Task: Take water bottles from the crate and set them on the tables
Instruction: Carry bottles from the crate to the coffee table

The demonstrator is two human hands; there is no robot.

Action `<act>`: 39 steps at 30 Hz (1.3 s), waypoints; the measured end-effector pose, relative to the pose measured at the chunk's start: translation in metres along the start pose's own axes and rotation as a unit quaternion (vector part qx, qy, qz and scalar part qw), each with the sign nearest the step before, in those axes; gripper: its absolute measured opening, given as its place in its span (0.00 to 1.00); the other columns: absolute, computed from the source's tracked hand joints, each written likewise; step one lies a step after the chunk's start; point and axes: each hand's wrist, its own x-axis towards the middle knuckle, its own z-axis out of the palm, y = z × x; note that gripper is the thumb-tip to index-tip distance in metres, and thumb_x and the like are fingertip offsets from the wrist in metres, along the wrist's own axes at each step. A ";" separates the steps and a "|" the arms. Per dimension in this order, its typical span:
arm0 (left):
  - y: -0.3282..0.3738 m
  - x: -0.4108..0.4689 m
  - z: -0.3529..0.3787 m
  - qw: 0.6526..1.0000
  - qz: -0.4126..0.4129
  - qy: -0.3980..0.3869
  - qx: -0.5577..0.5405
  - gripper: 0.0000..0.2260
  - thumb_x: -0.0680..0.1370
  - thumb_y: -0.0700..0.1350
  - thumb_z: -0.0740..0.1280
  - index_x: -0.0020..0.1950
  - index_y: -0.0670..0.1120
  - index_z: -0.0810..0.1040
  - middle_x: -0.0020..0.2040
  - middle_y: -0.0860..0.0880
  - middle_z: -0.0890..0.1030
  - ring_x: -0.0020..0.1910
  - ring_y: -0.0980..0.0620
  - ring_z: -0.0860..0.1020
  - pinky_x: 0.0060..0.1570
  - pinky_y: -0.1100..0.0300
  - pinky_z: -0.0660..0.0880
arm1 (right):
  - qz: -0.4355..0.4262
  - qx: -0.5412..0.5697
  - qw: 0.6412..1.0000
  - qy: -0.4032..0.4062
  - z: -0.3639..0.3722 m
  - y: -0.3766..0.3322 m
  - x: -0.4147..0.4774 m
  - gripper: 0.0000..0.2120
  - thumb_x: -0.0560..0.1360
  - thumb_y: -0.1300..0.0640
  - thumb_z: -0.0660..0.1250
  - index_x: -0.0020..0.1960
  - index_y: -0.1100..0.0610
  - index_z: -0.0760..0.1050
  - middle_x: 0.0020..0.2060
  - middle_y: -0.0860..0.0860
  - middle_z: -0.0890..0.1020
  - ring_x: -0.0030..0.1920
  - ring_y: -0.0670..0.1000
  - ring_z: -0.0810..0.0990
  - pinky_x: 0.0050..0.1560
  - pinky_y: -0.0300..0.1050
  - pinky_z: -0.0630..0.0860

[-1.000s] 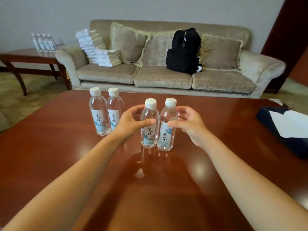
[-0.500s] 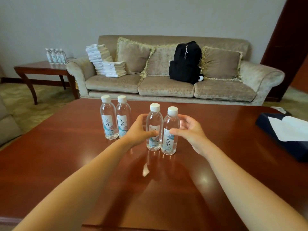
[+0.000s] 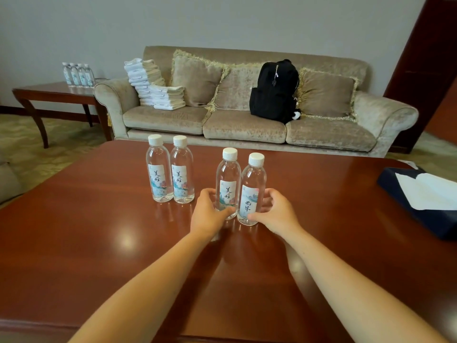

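Several clear water bottles with white caps stand upright on the red-brown table (image 3: 99,243). My left hand (image 3: 209,214) wraps the base of one bottle (image 3: 228,179). My right hand (image 3: 275,214) wraps the base of the bottle (image 3: 253,186) beside it; the two bottles touch. Another pair, the left bottle (image 3: 159,169) and its neighbour (image 3: 182,170), stands apart to the left. No crate is in view.
A dark blue tissue box (image 3: 425,199) lies at the table's right edge. Behind the table is a beige sofa (image 3: 247,127) with stacked towels (image 3: 153,87) and a black backpack (image 3: 273,92). A side table (image 3: 49,91) at far left holds several bottles (image 3: 78,75).
Both hands slid down from the bottles' middles to their bases. The camera pulled back and up, showing more of the room.
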 end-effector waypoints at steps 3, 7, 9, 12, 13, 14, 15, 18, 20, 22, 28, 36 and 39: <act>0.000 0.003 -0.003 1.000 0.010 0.008 0.021 0.30 0.71 0.49 0.77 0.69 0.48 0.68 0.59 0.54 0.78 0.53 0.54 0.78 0.58 0.54 0.75 | 0.001 0.006 1.000 0.000 0.004 -0.001 0.009 0.27 0.64 0.63 0.80 0.56 0.50 0.72 0.48 0.47 0.82 0.45 0.44 0.83 0.41 0.36 0.78; 0.000 0.008 -0.009 0.996 0.035 0.017 0.077 0.21 0.75 0.51 0.74 0.65 0.53 0.72 0.47 0.64 0.76 0.50 0.56 0.77 0.51 0.56 0.74 | 0.000 0.016 1.000 0.000 0.015 -0.002 0.022 0.27 0.65 0.65 0.79 0.57 0.48 0.71 0.48 0.47 0.82 0.46 0.44 0.83 0.43 0.39 0.79; 0.001 0.010 -0.011 0.995 0.038 0.026 0.092 0.19 0.75 0.51 0.73 0.63 0.54 0.73 0.45 0.63 0.76 0.49 0.57 0.78 0.49 0.56 0.75 | -0.001 0.021 1.000 0.002 0.019 -0.003 0.027 0.27 0.65 0.65 0.79 0.56 0.48 0.71 0.48 0.46 0.82 0.46 0.44 0.83 0.45 0.40 0.80; 0.001 0.013 -0.013 0.993 0.038 0.037 0.102 0.18 0.75 0.51 0.73 0.62 0.54 0.73 0.46 0.61 0.78 0.47 0.57 0.78 0.46 0.56 0.75 | -0.002 0.022 1.000 -0.001 0.024 -0.005 0.033 0.26 0.65 0.65 0.79 0.56 0.48 0.71 0.46 0.45 0.82 0.45 0.42 0.83 0.43 0.39 0.79; 0.002 0.013 -0.014 0.992 0.038 0.040 0.110 0.17 0.75 0.52 0.72 0.62 0.54 0.73 0.48 0.60 0.78 0.47 0.56 0.78 0.44 0.57 0.74 | -0.003 0.022 1.000 -0.002 0.025 -0.005 0.035 0.26 0.65 0.65 0.79 0.56 0.48 0.72 0.47 0.45 0.82 0.45 0.42 0.83 0.43 0.39 0.79; 0.002 0.013 -0.015 0.990 0.040 0.040 0.127 0.17 0.75 0.52 0.71 0.62 0.54 0.73 0.50 0.58 0.78 0.48 0.55 0.78 0.43 0.57 0.73 | -0.004 0.023 1.000 -0.003 0.026 -0.006 0.036 0.26 0.65 0.65 0.79 0.56 0.49 0.72 0.47 0.46 0.82 0.45 0.43 0.83 0.43 0.39 0.80; 0.003 0.013 -0.017 0.986 0.040 0.039 0.158 0.18 0.76 0.53 0.70 0.64 0.54 0.72 0.54 0.55 0.77 0.48 0.53 0.78 0.41 0.57 0.71 | -0.004 0.024 1.000 -0.003 0.027 -0.006 0.038 0.27 0.65 0.65 0.79 0.56 0.49 0.72 0.47 0.46 0.83 0.45 0.43 0.83 0.44 0.40 0.80; 0.005 0.009 -0.020 0.974 0.020 0.049 0.222 0.24 0.78 0.55 0.67 0.71 0.51 0.66 0.62 0.50 0.71 0.53 0.48 0.79 0.41 0.56 0.70 | -0.002 0.029 1.000 -0.003 0.030 -0.005 0.040 0.27 0.65 0.66 0.79 0.57 0.49 0.72 0.48 0.47 0.83 0.47 0.45 0.84 0.47 0.44 0.81; 0.004 0.003 -0.018 0.984 0.007 0.056 0.168 0.23 0.78 0.51 0.67 0.71 0.49 0.64 0.63 0.51 0.73 0.54 0.47 0.79 0.45 0.54 0.73 | 0.000 0.026 1.000 -0.003 0.031 -0.005 0.042 0.27 0.64 0.65 0.80 0.57 0.49 0.73 0.48 0.48 0.84 0.47 0.46 0.84 0.49 0.47 0.82; 0.001 -0.005 -0.014 0.992 -0.005 0.053 0.113 0.17 0.78 0.47 0.66 0.63 0.51 0.64 0.57 0.53 0.76 0.51 0.48 0.80 0.49 0.50 0.76 | -0.001 0.020 1.000 -0.003 0.032 -0.005 0.043 0.27 0.64 0.65 0.80 0.57 0.49 0.73 0.48 0.48 0.84 0.47 0.46 0.84 0.50 0.48 0.82; -0.002 -0.007 -0.017 0.995 -0.023 0.025 0.098 0.18 0.78 0.45 0.64 0.66 0.49 0.63 0.60 0.52 0.74 0.53 0.47 0.79 0.51 0.52 0.75 | -0.009 0.000 1.000 -0.002 0.043 -0.014 0.048 0.26 0.64 0.63 0.81 0.55 0.49 0.73 0.45 0.46 0.83 0.45 0.44 0.83 0.46 0.45 0.80; -0.004 -0.001 -0.032 0.992 -0.027 0.012 0.119 0.23 0.76 0.45 0.66 0.70 0.46 0.64 0.68 0.48 0.70 0.57 0.46 0.78 0.56 0.48 0.75 | -0.012 -0.013 1.000 -0.004 0.055 -0.021 0.055 0.26 0.64 0.62 0.81 0.56 0.50 0.73 0.47 0.47 0.83 0.47 0.47 0.82 0.44 0.42 0.78; -0.004 0.000 -0.032 0.992 -0.028 0.010 0.121 0.24 0.76 0.45 0.67 0.70 0.46 0.63 0.68 0.48 0.69 0.57 0.47 0.78 0.57 0.47 0.75 | -0.010 -0.009 1.000 -0.013 0.057 -0.022 0.059 0.27 0.65 0.63 0.80 0.58 0.50 0.72 0.48 0.48 0.83 0.48 0.47 0.83 0.45 0.43 0.79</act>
